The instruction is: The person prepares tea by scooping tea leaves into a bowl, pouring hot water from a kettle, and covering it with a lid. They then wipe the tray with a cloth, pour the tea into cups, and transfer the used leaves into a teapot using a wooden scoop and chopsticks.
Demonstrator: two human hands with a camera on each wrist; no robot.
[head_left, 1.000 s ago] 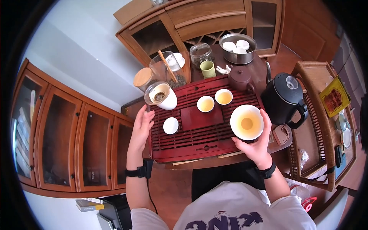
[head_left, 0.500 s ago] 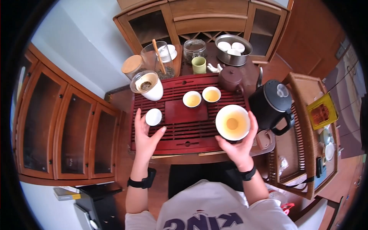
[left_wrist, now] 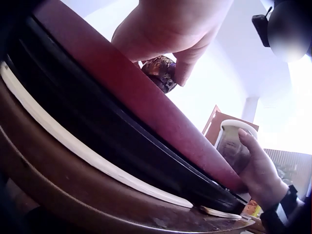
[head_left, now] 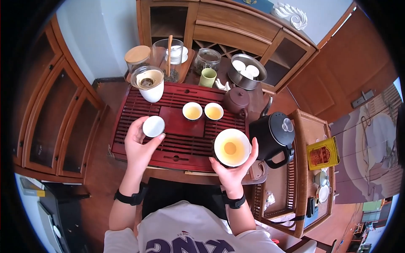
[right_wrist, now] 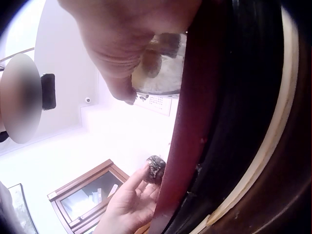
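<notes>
In the head view my left hand [head_left: 137, 145] grips a small cup [head_left: 153, 126] by its sides, thumb on the right, over the left part of the slatted red tea tray [head_left: 177, 159]. White inside, the cup has a dark patterned outside in the left wrist view [left_wrist: 161, 73]. My right hand [head_left: 234, 173] holds a wide glass tea vessel [head_left: 230, 145] of pale yellow tea at the tray's front right, thumb and fingers on opposite sides. Its see-through wall shows in the right wrist view [right_wrist: 163, 73]. Two small cups of tea, left [head_left: 192, 111] and right [head_left: 214, 111], stand between the hands, farther back.
A white cup topped with a tea strainer [head_left: 147, 82] stands at the tray's back left. A brown teapot [head_left: 237, 100] sits back right, beside a black kettle [head_left: 276, 133]. Behind the tray are jars, a green cup [head_left: 207, 78] and a steel bowl [head_left: 256, 83] of white cups.
My left hand has come from beside the strainer cup to the small cup and now grips it. My right hand keeps holding the glass tea vessel. The head view has turned right.
</notes>
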